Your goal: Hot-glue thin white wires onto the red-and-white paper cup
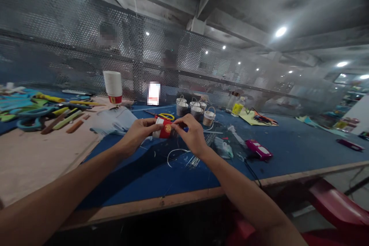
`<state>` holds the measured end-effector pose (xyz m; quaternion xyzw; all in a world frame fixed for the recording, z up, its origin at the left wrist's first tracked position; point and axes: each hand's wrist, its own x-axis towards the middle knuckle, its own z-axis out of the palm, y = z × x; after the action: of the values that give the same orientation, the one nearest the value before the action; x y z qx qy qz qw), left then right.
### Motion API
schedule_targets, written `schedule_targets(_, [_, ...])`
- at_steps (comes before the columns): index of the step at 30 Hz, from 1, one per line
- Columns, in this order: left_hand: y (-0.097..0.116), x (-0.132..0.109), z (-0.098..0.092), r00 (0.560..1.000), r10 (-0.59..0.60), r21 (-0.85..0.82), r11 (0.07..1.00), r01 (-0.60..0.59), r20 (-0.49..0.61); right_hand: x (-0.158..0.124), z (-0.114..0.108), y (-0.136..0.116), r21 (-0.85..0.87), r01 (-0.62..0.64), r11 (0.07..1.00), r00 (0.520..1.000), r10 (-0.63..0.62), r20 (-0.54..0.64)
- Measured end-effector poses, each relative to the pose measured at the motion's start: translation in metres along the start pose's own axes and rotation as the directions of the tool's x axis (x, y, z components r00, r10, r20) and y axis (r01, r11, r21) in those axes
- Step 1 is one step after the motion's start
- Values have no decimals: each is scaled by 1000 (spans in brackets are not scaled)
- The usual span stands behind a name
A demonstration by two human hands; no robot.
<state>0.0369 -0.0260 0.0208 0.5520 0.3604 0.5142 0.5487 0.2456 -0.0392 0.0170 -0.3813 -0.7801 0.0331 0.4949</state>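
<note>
A small red and white paper cup (166, 130) with a gold emblem lies tilted on its side above the blue table top. My left hand (140, 133) grips its white end between thumb and fingers. At the cup's red end, my right hand (192, 135) is closed in a pinch, fingertips touching or very near the edge. Whatever sits in that pinch is too small to make out. Something blue shows just beside the right fingers. Behind the hands lie yellow-handled scissors (166, 116), and several small cups with looped handles, one of them a little basket (209, 117), stand nearby.
A stack of paper cups (113, 84) and a lit phone screen (153, 93) stand at the back. Scissors and sticks crowd the left. Thin metal rods (198, 157), a purple glue gun (258, 150) with its cord and a yellow-labelled bottle (238, 107) are on the right.
</note>
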Motion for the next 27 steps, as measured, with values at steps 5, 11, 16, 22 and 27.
schedule_targets(5, [-1, 0, -1, 1000, 3, 23, 1000, -4, 20, 1, -1, 0, 15, -8, 1000, 1000, 8, -6])
schedule_targets(11, [0, -1, -1, 999, 15, 39, 999, -17, 44, 2, -2, 1, 30, -3, 1000, 1000, 4, -24])
schedule_targets(16, [1, -2, -1, 998, 12, 29, 999, -14, 61, 2, -2, 3, 34, -43, 998, 999, 44, -16])
schedule_targets(22, [3, -2, 0, 997, 4, 42, 999, -7, 75, 3, -4, 0, 63, -60, 996, 998, 62, -18])
schedule_targets(27, [10, -5, 2, 996, -6, 89, 996, -1, 85, 5, -3, 2, 105, -53, 993, 998, 57, -37])
